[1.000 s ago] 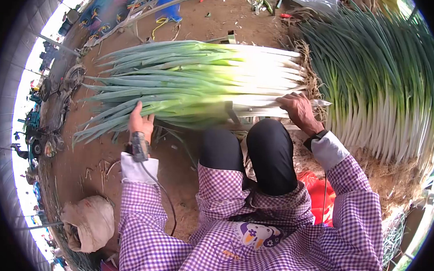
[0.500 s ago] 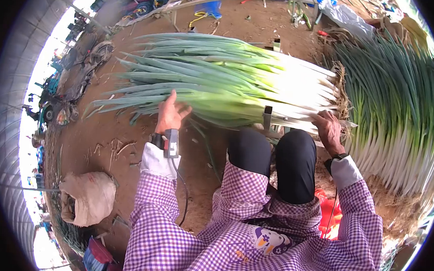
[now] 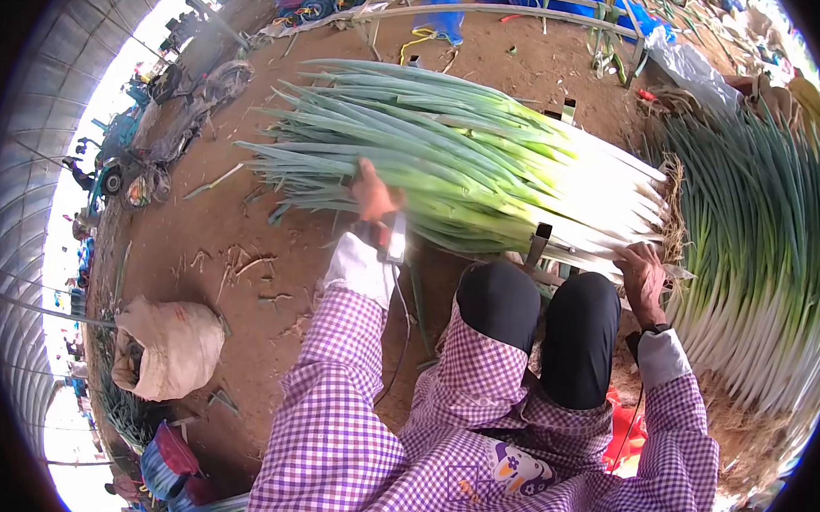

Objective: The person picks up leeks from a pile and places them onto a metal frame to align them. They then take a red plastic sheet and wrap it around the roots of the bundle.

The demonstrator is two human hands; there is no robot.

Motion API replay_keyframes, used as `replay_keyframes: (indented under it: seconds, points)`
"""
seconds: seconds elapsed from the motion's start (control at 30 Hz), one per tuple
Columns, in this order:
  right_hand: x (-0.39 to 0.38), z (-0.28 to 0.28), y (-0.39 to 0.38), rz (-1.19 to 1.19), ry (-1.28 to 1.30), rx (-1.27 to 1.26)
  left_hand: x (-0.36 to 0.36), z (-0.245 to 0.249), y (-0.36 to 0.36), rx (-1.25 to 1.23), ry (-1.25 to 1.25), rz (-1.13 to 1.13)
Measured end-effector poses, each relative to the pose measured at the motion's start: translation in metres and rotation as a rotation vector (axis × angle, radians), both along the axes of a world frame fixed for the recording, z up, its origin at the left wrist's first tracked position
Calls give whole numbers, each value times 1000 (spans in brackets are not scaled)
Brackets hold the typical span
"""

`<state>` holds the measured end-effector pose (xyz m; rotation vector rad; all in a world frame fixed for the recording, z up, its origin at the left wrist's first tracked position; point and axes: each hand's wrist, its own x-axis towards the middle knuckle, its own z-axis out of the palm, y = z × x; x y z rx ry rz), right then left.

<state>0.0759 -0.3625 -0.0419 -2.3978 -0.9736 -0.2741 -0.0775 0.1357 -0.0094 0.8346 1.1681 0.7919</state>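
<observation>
A thick pile of green onions (image 3: 489,158) lies across a low holder in front of my knees, green tops to the left and white stems with roots to the right. My left hand (image 3: 376,197) rests against the near edge of the green leaves, somewhat blurred, its thumb apart from the fingers. At the root end, my right hand (image 3: 643,276) has its fingers curled on the white stems nearest me. A dark metal upright (image 3: 539,242) of the holder stands at the near side of the pile, and another upright (image 3: 568,110) shows at the far side.
To the right lies a large heap of green onions (image 3: 753,265). A pale sack (image 3: 178,350) stands on the dirt floor at the left. Along the back are a metal frame (image 3: 497,10), blue netting (image 3: 438,16) and rolled bundles (image 3: 317,1). Red plastic (image 3: 625,434) lies beside my right leg.
The view has shifted, so most things appear farther right and lower. My left hand has moved along the leaves toward the stems. My right hand stays at the root end.
</observation>
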Motion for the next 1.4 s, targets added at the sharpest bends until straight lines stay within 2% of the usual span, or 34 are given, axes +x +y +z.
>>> replay_keyframes:
  seconds: [0.13, 0.2, 0.27, 0.43, 0.5, 0.6, 0.7, 0.83, 1.23, 1.4]
  points:
    - [-1, -1, 1, -8, 22, 18, -5, -24, 2, 140, -57, 53]
    - [-3, -1, 1, -14, 18, 21, -14, -36, 14, 75, -105, -31]
    - [-1, -7, -2, -18, -3, 31, -17, -50, 16, 26, -85, 12]
    - [-1, -8, -2, -34, 14, 18, -49, -19, -25, -88, -19, -242]
    - [-3, -7, 0, -46, 25, 25, -54, -2, -43, 185, 161, -498]
    - [-1, -11, 0, -33, 6, 34, -34, 16, -81, 1304, 501, -534]
    - [0, -13, -3, -29, -16, 39, -5, 72, -125, 1851, 460, -649]
    - [0, -15, -3, -38, -17, 47, 24, 43, -123, 1954, 347, -991]
    - [-3, -12, -1, -5, -51, 93, 10, -3, -129, 1871, 348, -826]
    - [-3, -16, -4, -24, -78, 136, 9, 9, -137, 1824, 370, -860]
